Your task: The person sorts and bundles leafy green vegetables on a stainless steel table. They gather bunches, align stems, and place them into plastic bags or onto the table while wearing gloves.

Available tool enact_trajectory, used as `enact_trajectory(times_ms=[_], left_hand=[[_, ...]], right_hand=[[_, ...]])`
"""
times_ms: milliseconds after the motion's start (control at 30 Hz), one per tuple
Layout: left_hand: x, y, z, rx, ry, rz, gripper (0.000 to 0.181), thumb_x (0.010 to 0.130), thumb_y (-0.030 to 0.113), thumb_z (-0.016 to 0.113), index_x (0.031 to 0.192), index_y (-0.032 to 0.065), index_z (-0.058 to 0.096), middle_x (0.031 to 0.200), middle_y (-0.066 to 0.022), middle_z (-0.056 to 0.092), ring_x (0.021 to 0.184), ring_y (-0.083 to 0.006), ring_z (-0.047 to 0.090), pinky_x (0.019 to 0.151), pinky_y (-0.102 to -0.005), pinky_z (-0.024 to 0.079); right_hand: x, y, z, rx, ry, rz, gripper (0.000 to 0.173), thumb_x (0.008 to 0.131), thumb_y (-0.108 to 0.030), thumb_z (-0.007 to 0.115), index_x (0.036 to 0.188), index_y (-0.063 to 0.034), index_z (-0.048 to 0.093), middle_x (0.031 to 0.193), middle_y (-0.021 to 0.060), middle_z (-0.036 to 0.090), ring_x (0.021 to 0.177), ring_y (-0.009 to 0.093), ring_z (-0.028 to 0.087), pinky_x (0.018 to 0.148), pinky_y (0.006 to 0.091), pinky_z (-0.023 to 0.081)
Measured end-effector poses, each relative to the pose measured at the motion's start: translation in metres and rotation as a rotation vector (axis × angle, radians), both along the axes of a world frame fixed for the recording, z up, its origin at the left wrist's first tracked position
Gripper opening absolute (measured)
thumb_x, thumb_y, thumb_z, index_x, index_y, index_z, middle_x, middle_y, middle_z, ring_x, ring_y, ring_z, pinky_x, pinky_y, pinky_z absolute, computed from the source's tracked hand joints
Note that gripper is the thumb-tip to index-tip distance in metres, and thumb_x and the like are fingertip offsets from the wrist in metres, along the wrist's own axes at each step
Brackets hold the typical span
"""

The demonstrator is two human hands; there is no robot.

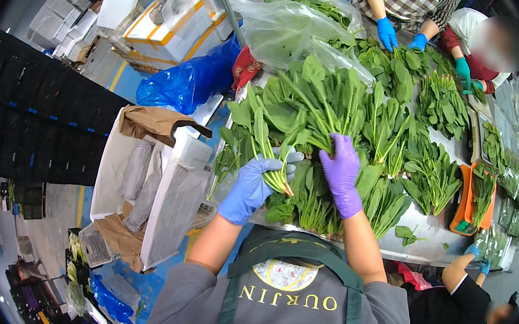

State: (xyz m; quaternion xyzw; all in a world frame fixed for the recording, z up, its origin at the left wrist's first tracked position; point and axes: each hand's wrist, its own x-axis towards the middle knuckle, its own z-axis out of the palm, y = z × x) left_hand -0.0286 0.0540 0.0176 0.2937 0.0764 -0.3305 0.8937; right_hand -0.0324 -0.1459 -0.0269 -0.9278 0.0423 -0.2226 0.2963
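Note:
My left hand (251, 187), in a blue glove, is closed around the stems of a small spinach bunch (265, 148). The bunch's pinkish root ends stick out below the fingers, and its leaves fan up and left. To the right, my purple-gloved right hand (341, 175) has thumb and fingers at the stems of more spinach (329, 107), apparently pinching them; the palm hides part of the grip. Spinach bunches (316, 210) lie under and between both hands on the metal table (416, 228).
A clear plastic bag (282, 31) of greens lies at the back. An orange scale (461, 202) bears a bunch at right. Co-workers' gloved hands (387, 33) handle greens across the table. A foam box (164, 209) and black crates (46, 116) stand at left.

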Motion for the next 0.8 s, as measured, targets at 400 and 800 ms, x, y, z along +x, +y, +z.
enact_trajectory(times_ms=[400,800], left_hand=[[0.015,-0.002,-0.007,-0.026,-0.165,0.131,0.063,0.068,-0.002,0.047,0.13,-0.0009,0.033,0.104,-0.0145,0.056,0.094,-0.0243,0.057,0.091,-0.0446,0.043],[0.016,-0.041,-0.049,0.202,-0.099,0.291,0.018,0.081,0.008,0.061,0.099,0.0064,0.055,0.094,-0.0103,0.064,0.07,-0.0139,0.061,0.062,-0.0256,0.051]], right_hand=[[-0.005,-0.012,0.0,0.064,0.17,0.022,0.028,0.069,-0.017,0.068,0.092,-0.0065,0.056,0.077,0.0089,0.055,0.061,0.023,0.057,0.056,0.0336,0.045],[-0.009,-0.034,-0.002,1.481,0.354,0.025,0.017,0.082,-0.019,0.061,0.091,-0.007,0.054,0.077,-0.002,0.054,0.061,0.008,0.056,0.058,0.022,0.047]])
